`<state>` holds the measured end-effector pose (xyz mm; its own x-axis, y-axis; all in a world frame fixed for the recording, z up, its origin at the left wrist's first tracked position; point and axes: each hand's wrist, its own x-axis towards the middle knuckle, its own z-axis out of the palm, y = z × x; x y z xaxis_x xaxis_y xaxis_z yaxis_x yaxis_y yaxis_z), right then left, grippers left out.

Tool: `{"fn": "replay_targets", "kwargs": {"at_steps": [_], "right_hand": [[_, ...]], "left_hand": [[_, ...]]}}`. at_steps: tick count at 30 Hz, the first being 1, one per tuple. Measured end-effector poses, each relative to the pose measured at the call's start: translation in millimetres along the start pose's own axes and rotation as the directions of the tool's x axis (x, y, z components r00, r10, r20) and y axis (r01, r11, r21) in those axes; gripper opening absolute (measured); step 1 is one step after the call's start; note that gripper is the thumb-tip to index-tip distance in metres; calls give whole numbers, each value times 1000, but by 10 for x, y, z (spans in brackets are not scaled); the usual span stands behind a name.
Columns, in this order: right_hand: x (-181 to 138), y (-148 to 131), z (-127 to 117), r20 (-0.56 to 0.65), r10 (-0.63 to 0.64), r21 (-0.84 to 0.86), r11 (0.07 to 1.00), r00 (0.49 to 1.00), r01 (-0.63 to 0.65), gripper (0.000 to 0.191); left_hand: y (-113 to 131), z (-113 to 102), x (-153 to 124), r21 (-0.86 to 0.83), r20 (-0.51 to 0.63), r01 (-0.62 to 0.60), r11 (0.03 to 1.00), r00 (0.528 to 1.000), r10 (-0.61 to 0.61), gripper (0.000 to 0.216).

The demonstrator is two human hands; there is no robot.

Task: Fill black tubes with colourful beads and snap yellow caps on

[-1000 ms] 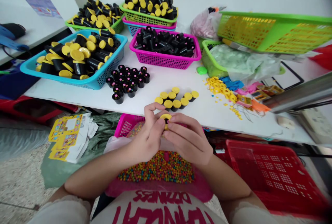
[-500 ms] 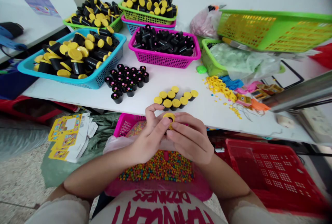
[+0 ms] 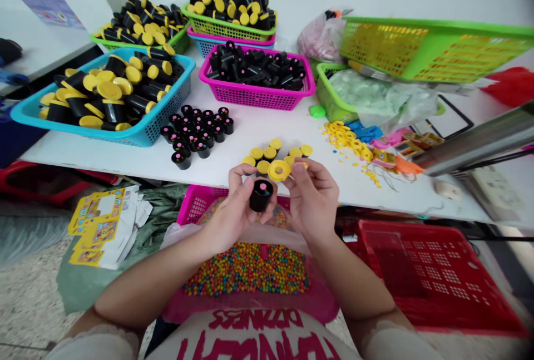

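Note:
My left hand (image 3: 233, 210) is closed around a small black cup (image 3: 261, 198), its open top facing up with a pink tip and coloured beads inside. Just right of it, my right hand (image 3: 315, 198) pinches a yellow ring-shaped cap (image 3: 278, 171) with a hole in its middle, held apart from the cup. Another yellow edge shows at the right fingertips; I cannot tell whether it belongs to a second piece. Behind the hands, several yellow-capped black cups (image 3: 270, 152) stand on the white table. To the left stand several uncapped black cups (image 3: 203, 149) with pink tips.
Under my forearms lies a pink basket (image 3: 189, 207) with coloured beads (image 3: 250, 271). A blue basket (image 3: 144, 134) of capped cups and a magenta basket (image 3: 258, 95) of black cups stand behind. Yellow rings (image 3: 348, 140) lie at right, above a red crate (image 3: 442, 276).
My hands, together around a yellow ring-shaped piece before, have moved apart. The black cup now shows in the left hand, the yellow cap in the right. The view has shifted slightly.

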<state>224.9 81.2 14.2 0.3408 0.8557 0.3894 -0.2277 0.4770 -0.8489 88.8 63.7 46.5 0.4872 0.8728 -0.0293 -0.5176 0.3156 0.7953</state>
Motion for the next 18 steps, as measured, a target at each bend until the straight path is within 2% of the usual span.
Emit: {"fn": "replay_targets", "kwargs": {"at_steps": [3, 5, 8, 10, 12, 14, 16, 18], "right_hand": [[11, 50, 6, 4, 65, 51, 997, 998, -65, 12], [-9, 51, 23, 9, 50, 38, 998, 999, -51, 12], [25, -1, -3, 32, -55, -62, 996, 998, 57, 12], [146, -74, -127, 32, -136, -198, 970, 990, 140, 13], [344, -176, -382, -3, -184, -360, 917, 983, 171, 15], [576, -293, -762, -101, -227, -521, 842, 969, 143, 19], [799, -393, -1214, -254, -334, -676, 733, 908, 81, 27], [992, -449, -1661, -341, -428, -802, 596, 837, -22, 33]], "left_hand": [[9, -8, 6, -3, 0, -19, 1000, 1000, 19, 35], [1, -26, 11, -2, 4, -25, 1000, 1000, 25, 36], [-9, -58, 12, -3, 5, -43, 999, 999, 43, 35], [-9, -76, 4, 6, -4, -47, 999, 999, 47, 32], [-8, -88, -13, 23, -7, -57, 998, 998, 57, 29], [-7, -93, -37, 40, 1, -62, 997, 998, 62, 25], [-8, -90, -64, 58, 8, -53, 997, 999, 53, 22], [-8, -81, -88, 82, 6, -28, 996, 1000, 27, 20]]}}
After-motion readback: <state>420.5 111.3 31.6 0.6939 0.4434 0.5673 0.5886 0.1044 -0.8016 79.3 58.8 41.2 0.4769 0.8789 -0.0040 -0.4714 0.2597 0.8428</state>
